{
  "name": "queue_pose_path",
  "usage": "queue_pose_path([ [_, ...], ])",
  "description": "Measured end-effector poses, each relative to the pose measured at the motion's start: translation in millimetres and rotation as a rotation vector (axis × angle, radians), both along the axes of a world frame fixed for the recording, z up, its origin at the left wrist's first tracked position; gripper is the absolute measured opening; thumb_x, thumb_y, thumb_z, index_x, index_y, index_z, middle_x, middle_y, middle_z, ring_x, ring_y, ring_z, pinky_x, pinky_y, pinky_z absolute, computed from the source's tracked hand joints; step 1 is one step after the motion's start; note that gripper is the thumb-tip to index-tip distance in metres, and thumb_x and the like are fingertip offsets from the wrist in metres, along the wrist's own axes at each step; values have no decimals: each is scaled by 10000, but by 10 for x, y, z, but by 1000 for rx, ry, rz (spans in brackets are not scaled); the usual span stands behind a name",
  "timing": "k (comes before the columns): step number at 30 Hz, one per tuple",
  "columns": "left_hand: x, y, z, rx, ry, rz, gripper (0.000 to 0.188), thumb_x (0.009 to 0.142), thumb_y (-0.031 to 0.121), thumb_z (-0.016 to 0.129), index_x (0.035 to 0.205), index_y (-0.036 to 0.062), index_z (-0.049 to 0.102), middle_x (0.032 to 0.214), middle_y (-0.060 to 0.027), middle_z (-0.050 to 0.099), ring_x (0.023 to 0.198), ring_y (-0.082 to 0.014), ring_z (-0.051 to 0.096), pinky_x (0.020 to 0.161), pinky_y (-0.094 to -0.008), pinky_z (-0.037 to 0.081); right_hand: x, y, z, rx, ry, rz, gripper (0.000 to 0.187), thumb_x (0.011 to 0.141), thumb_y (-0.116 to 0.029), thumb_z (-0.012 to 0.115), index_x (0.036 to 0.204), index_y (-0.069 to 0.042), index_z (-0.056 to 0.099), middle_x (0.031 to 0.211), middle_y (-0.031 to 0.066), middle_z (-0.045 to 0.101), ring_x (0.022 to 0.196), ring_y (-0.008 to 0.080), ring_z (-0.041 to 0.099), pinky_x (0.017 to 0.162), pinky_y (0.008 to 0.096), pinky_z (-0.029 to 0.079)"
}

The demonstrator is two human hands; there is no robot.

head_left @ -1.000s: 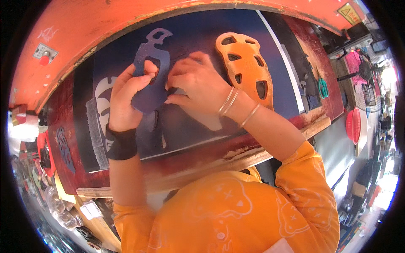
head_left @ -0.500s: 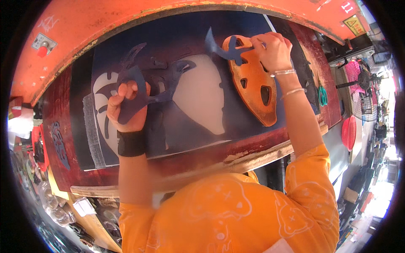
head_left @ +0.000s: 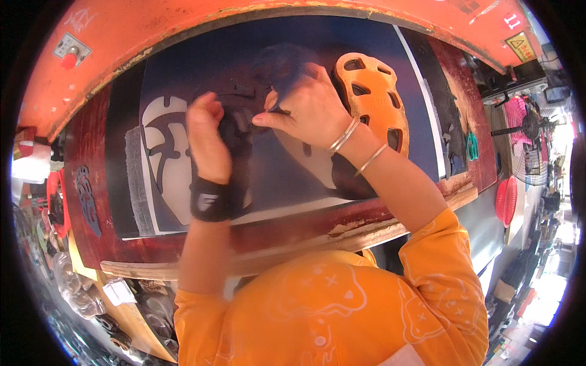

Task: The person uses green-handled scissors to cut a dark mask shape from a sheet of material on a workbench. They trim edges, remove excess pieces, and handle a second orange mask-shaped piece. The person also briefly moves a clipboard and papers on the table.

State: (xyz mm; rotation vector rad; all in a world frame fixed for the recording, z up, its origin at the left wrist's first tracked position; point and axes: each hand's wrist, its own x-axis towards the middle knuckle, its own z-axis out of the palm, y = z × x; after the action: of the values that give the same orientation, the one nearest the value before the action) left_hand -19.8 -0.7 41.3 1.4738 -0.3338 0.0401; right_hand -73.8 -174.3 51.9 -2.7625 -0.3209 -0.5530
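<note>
My right hand (head_left: pixel 308 110) is pinched round a thin dark blue cut-out piece (head_left: pixel 284 76), smeared by motion. To its left my left hand (head_left: pixel 207 137), with a black wristband, hovers over dark scraps; its fingers look curled but are blurred, and I cannot make out whether it holds anything. Right of my right hand an orange shoe-part cutting die (head_left: pixel 384 97) with several openings lies on the dark blue sheet (head_left: pixel 421 140). Pale cut-through shapes (head_left: pixel 174 177) show at the sheet's left. More pale surface beneath my hands is partly hidden.
An orange machine beam (head_left: pixel 183 30) with a red button (head_left: pixel 69 60) spans the far side. The dark red board (head_left: pixel 274 229) has a worn wooden front edge. Green-handled scissors (head_left: pixel 472 146) lie at right, near a red basket (head_left: pixel 505 201) and a fan (head_left: pixel 530 125). Dark cut-outs (head_left: pixel 85 198) lie at left.
My right hand has moved left from the orange die, taking the dark blue piece along. My left hand has shifted slightly right; the piece seen in it is no longer distinct. The die now sits more upright.
</note>
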Motion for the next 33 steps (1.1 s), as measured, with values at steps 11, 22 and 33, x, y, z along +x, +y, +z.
queue_pose_path([
  [11,-265,15,-200,958,-554,-194,836,755,467,683,1385,34,342,1397,-157,385,1361,-334,254,1107,-484,158,209,-239,-25,-52,18,-361,530,827,-541,539,680,-56,693,718,113,660,781,256,628,889,414,396],
  [22,-318,-5,-18,523,39,-208,413,839,336,639,687,-42,570,620,-198,530,537,-304,533,522,-401,412,158,-8,40,-35,-252,-112,482,801,-486,597,582,-58,630,654,76,629,749,221,614,845,388,387],
  [33,-374,178,-209,571,-388,-118,302,810,139,652,593,-10,505,624,-164,482,572,-370,493,497,-418,379,402,-732,407,-183,196,-790,471,894,-471,453,824,-77,700,835,155,676,852,320,649,841,417,416],
])
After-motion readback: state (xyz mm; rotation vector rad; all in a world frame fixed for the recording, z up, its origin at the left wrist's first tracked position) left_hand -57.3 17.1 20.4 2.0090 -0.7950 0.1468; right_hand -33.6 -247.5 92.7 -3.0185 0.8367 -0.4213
